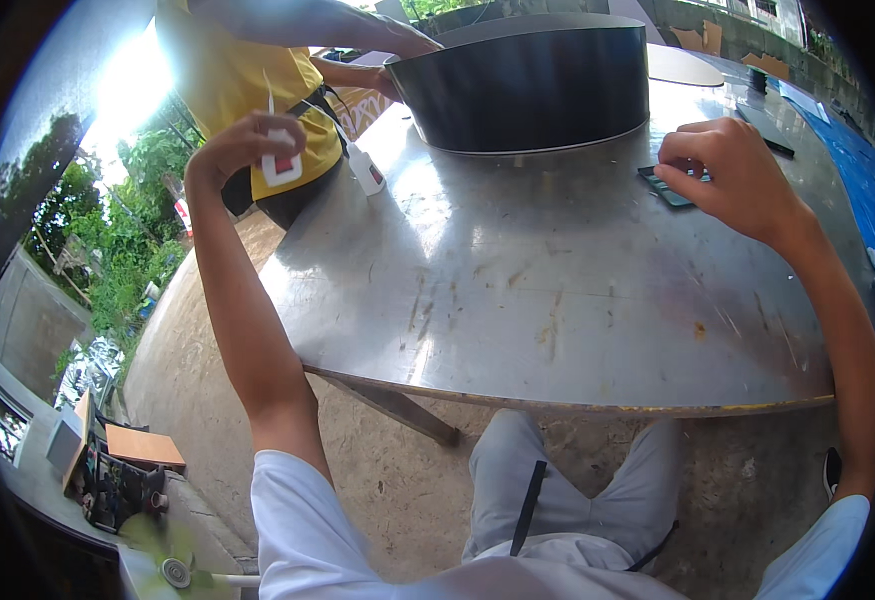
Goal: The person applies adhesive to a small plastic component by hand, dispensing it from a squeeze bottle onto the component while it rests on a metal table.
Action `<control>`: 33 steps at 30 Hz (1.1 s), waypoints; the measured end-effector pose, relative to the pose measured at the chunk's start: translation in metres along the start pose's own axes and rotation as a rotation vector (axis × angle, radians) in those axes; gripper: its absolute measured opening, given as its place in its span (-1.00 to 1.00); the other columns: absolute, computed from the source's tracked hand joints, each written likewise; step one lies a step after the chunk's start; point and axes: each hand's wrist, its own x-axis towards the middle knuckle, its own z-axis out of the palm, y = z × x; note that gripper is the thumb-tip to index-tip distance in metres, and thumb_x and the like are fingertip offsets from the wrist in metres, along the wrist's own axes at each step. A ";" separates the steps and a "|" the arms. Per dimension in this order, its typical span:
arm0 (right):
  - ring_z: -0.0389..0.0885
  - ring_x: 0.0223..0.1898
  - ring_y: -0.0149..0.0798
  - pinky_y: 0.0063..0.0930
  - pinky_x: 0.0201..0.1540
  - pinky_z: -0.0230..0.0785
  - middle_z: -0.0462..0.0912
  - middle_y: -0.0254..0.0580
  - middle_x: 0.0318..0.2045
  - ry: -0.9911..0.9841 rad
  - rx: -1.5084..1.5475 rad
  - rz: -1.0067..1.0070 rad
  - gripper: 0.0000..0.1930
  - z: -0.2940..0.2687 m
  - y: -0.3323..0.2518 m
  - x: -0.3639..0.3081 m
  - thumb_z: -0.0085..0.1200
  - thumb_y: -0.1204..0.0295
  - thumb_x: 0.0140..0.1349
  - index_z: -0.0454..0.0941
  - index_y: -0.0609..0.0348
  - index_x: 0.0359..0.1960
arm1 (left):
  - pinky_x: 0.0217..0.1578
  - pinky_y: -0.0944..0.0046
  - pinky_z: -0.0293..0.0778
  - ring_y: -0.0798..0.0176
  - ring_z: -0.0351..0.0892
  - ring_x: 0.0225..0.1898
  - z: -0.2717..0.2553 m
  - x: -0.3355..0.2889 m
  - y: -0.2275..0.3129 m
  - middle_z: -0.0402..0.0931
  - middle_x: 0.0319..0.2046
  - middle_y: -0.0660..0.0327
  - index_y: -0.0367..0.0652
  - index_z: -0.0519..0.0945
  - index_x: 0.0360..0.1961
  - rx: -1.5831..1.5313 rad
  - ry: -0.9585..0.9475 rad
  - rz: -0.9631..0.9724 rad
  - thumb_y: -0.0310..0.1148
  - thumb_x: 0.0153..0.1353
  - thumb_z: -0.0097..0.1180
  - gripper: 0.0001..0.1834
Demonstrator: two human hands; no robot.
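Note:
My left hand [248, 145] is raised at the table's left side, its fingers closed round a small white squeeze bottle [282, 168] with a thin upright nozzle and a red mark. My right hand [733, 180] hovers at the right of the metal table [518, 290], fingers curled in a pinch; whatever is in them, if anything, I cannot make out. Just under its fingertips lies a flat dark rectangular thing [676, 193], partly hidden. A second white squeeze bottle [366, 170] stands near the table's left edge. Beyond stands a large black curved band [528, 95], like a drum wall.
A co-worker in a yellow shirt [248, 75] stands at the far left, with hands at the black band. Behind my right hand lie a dark strip [773, 143] and a dark spool [757, 79]. Blue sheeting [853, 170] lines the right side. A fan [175, 572] is low left.

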 end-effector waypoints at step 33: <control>0.64 -0.47 -0.23 -0.32 -0.25 0.49 0.70 -0.12 -0.51 -0.042 0.006 0.086 -0.81 -0.004 0.005 -0.002 0.18 0.36 0.21 0.68 0.20 -0.47 | 0.32 0.19 0.28 -0.03 0.41 0.27 0.027 0.040 -0.052 0.47 0.23 0.01 -0.13 0.75 -0.06 0.437 0.006 -0.417 -0.61 -0.08 0.02 -0.49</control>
